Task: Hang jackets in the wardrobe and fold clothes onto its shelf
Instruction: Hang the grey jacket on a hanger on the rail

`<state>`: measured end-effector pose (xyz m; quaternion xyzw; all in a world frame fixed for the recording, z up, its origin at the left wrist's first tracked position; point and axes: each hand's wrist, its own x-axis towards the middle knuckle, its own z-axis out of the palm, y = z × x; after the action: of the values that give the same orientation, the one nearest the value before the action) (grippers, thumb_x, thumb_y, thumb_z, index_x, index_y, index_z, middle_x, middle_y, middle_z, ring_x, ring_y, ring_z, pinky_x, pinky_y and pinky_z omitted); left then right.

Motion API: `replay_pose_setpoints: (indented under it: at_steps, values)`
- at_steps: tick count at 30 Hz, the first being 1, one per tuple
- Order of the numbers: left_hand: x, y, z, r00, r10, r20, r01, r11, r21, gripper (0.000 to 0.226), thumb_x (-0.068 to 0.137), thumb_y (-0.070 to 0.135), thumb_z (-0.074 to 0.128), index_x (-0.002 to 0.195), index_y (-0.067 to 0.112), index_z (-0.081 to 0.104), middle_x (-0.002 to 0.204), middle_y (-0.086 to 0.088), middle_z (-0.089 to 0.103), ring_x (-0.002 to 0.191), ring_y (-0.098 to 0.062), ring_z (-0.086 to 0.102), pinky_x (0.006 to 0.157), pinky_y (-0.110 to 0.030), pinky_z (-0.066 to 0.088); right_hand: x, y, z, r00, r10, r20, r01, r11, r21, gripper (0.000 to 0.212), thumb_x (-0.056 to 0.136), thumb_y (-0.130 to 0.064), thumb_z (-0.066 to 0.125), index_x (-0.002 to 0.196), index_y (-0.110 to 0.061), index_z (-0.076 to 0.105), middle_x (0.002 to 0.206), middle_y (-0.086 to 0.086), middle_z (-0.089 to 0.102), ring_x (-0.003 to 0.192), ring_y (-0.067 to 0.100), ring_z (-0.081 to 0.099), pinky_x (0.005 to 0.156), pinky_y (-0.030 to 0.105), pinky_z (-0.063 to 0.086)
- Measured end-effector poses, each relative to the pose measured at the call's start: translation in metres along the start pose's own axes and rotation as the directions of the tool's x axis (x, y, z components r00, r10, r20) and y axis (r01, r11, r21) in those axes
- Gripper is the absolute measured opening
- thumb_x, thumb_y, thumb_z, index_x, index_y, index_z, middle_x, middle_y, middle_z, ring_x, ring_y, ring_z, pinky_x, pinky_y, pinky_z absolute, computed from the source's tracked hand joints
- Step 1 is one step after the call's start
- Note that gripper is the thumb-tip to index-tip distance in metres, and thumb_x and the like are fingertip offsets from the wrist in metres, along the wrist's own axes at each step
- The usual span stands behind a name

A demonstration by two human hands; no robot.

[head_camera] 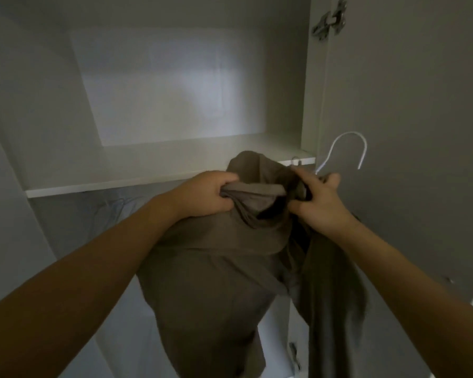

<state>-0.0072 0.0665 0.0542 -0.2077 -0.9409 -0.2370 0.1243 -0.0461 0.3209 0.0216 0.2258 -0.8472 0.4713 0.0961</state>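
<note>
Open grey wardrobe [153, 85], white shelf [120, 184] lying across it. Brown fabric jacket [210, 268] hanging before the shelf, left hand [205, 195] gripping its collar, right hand [318, 203] gripping collar beside white wire hanger [347, 148].

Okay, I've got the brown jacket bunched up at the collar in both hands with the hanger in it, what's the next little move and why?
Probably settle the brown jacket on the hanger first: your left hand grips bunched collar cloth, your right hand holds the neck below the white hook, and the hook hangs free beside the shelf, on no rail yet.
</note>
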Motion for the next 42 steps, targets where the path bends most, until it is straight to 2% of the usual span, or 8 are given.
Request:
replay_pose_setpoints:
  at_steps: [4,9,13,17,23,30,36,42]
  values:
    - [0.012,0.032,-0.001,0.989,0.107,0.100,-0.113,0.992,0.058,0.023,0.082,0.009,0.066,0.072,0.026,0.053,0.068,0.019,0.056,0.065,0.001,0.053,0.057,-0.011,0.036,-0.018,0.003,-0.001,0.985,-0.037,0.167,0.034,0.999,0.017,0.083,0.077,-0.023,0.074,0.137,-0.057,0.030,0.100,-0.013,0.016,0.099,0.010,0.029,0.103,0.018,0.027]
    - [0.022,0.044,0.018,0.995,0.053,0.087,-0.055,0.998,0.018,0.017,0.080,0.005,0.067,0.076,0.017,0.055,0.068,0.006,0.055,0.060,0.000,0.050,0.059,-0.021,0.039,-0.041,0.024,0.014,0.979,-0.009,0.204,0.025,0.997,-0.076,0.087,0.057,-0.059,0.083,0.130,-0.060,0.036,0.099,-0.012,0.017,0.098,0.007,0.024,0.099,0.019,0.027]
    - [0.025,0.048,0.038,0.995,0.040,0.089,-0.040,0.999,0.003,0.023,0.083,0.010,0.066,0.076,0.028,0.053,0.072,0.009,0.058,0.063,0.002,0.054,0.059,-0.017,0.040,-0.047,0.044,0.028,0.988,0.059,0.144,-0.020,0.966,-0.259,0.016,0.074,-0.036,0.074,0.077,-0.034,0.058,0.097,-0.004,0.030,0.082,0.012,0.040,0.085,0.026,0.043]
    - [0.025,0.029,0.050,0.947,-0.138,0.290,0.097,0.983,0.153,0.008,0.081,0.028,0.068,0.081,0.027,0.060,0.083,0.007,0.061,0.077,-0.009,0.060,0.065,-0.026,0.046,-0.037,0.053,0.029,0.919,0.390,-0.060,-0.367,0.900,0.234,0.029,0.087,-0.021,0.057,0.074,0.003,0.064,0.072,0.026,0.059,0.063,0.029,0.054,0.060,0.032,0.039]
    - [-0.001,-0.018,0.101,0.843,-0.349,0.410,0.404,0.913,-0.052,0.033,0.064,0.036,0.068,0.095,0.025,0.070,0.097,0.002,0.071,0.090,-0.016,0.067,0.086,-0.033,0.054,-0.035,0.048,0.047,0.833,0.542,-0.110,-0.404,0.732,0.549,0.029,0.092,-0.015,0.050,0.099,0.011,0.063,0.082,0.032,0.058,0.070,0.027,0.053,0.064,0.044,0.050]
    - [-0.051,-0.063,0.123,0.768,-0.375,0.518,0.611,0.671,-0.420,0.061,0.070,0.036,0.085,0.124,0.017,0.063,0.117,-0.001,0.070,0.106,-0.021,0.067,0.099,-0.039,0.051,-0.023,0.072,0.055,0.743,0.653,-0.148,-0.428,0.633,0.645,0.019,0.091,-0.017,0.050,0.082,-0.008,0.065,0.075,0.010,0.062,0.064,0.025,0.055,0.058,0.035,0.044]
    - [-0.031,-0.047,0.096,0.915,-0.271,0.299,0.359,0.885,-0.297,0.013,0.083,0.020,0.074,0.095,0.018,0.070,0.095,-0.001,0.072,0.089,-0.015,0.068,0.085,-0.031,0.055,-0.027,0.103,0.061,0.872,0.487,-0.042,-0.486,0.873,0.042,0.039,0.085,-0.014,0.053,0.124,-0.015,0.057,0.121,0.011,0.037,0.095,0.032,0.047,0.089,0.032,0.044]
    - [-0.009,-0.018,0.079,0.942,-0.121,0.312,0.192,0.959,-0.210,0.013,0.081,0.002,0.070,0.094,0.003,0.068,0.087,-0.009,0.070,0.077,-0.013,0.065,0.075,-0.027,0.053,-0.050,0.096,0.075,0.986,0.143,0.082,-0.147,0.988,0.047,0.108,0.071,-0.030,0.081,0.139,-0.065,0.004,0.115,-0.005,0.018,0.106,0.016,0.036,0.101,0.022,0.028]
